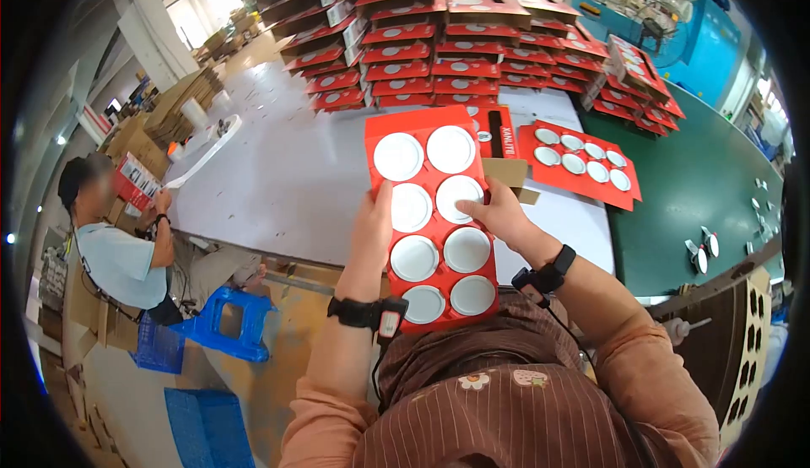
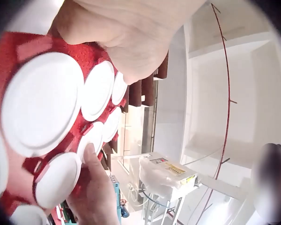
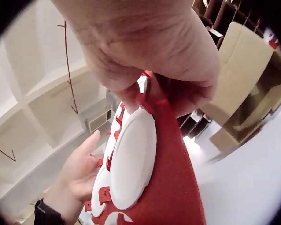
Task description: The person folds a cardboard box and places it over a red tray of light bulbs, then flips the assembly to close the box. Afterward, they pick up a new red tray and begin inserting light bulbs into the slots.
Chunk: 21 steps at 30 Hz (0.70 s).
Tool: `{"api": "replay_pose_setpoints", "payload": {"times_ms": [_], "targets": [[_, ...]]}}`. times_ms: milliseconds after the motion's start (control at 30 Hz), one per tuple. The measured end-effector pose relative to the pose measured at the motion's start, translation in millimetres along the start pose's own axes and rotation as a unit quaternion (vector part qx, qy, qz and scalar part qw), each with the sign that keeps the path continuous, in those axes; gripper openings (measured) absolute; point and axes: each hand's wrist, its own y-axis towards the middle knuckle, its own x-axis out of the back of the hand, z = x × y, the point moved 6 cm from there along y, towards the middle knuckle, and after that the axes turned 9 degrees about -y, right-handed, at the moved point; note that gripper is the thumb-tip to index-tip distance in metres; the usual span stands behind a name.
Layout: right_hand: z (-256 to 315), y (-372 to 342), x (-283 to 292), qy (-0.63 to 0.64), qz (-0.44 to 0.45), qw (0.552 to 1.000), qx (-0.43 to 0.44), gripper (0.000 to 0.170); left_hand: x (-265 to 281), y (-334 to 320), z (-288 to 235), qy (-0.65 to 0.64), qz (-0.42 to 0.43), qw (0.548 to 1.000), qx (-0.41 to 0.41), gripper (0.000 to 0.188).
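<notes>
A red card panel (image 1: 429,236) with several round white discs in two columns is held up in front of the body. The left hand (image 1: 372,225) holds its left edge, the fingers hidden behind it. At the right edge the right hand (image 1: 504,215) grips the panel, thumb on a white disc (image 1: 460,199). In the left wrist view the right hand (image 2: 94,187) pinches the far edge of the panel. The right wrist view shows the left hand (image 3: 80,171) against the disc side, and the right hand (image 3: 150,56) round the near edge.
Stacked red cards (image 1: 464,67) stand at the back of the white table (image 1: 278,173). Another red panel with discs (image 1: 582,164) lies to the right, near an opened carton (image 1: 506,173). Loose pieces lie on the green surface (image 1: 650,240). A seated person (image 1: 122,257) is at left by a blue stool (image 1: 228,324).
</notes>
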Motion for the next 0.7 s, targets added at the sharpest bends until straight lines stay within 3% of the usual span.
{"api": "replay_pose_setpoints", "payload": {"times_ms": [67,167,333,400,433,533,567,600,633,700], "targets": [[-14.1,-13.8,21.8,0.004,-0.028,0.998,-0.051,0.049,-19.7,11.8,13.8,0.132,0.028,0.991,-0.024,0.061],[-25.0,-36.9,57.9,-0.005,-0.062,0.996,-0.06,0.047,-60.9,9.4,20.4,0.152,0.126,0.978,-0.069,0.068],[-34.2,-73.1,93.1,0.023,-0.063,0.996,-0.065,0.051,-106.9,3.4,-9.1,0.256,0.134,0.95,-0.118,0.08],[-34.7,-84.7,88.1,0.043,-0.064,0.996,-0.033,0.051,-124.9,-12.5,-38.5,0.241,0.198,0.92,-0.239,0.082],[-34.1,-90.1,83.7,0.029,-0.052,0.997,-0.045,0.051,-124.4,-7.2,-38.5,0.262,0.179,0.913,-0.256,0.074],[-44.0,-95.3,72.5,0.002,-0.014,0.999,-0.048,0.055,-114.9,6.5,-20.7,0.34,0.206,0.895,-0.202,0.061],[-44.5,-96.8,69.1,0.018,-0.015,0.999,-0.044,0.058,-106.6,7.2,-12.9,0.314,0.182,0.913,-0.187,0.05],[-44.9,-97.1,66.1,0.035,-0.016,0.998,-0.04,0.061,-100.1,5.9,-5.2,0.317,0.182,0.911,-0.189,0.05],[-48.5,-94.6,67.8,0.029,-0.014,0.998,-0.061,0.073,-93.4,5.7,5.5,0.272,0.189,0.934,-0.133,0.048],[-46.7,-84.2,72.1,0.023,-0.054,0.998,-0.037,0.077,-88.3,3.0,15.1,0.238,0.194,0.951,-0.05,0.041]]}}
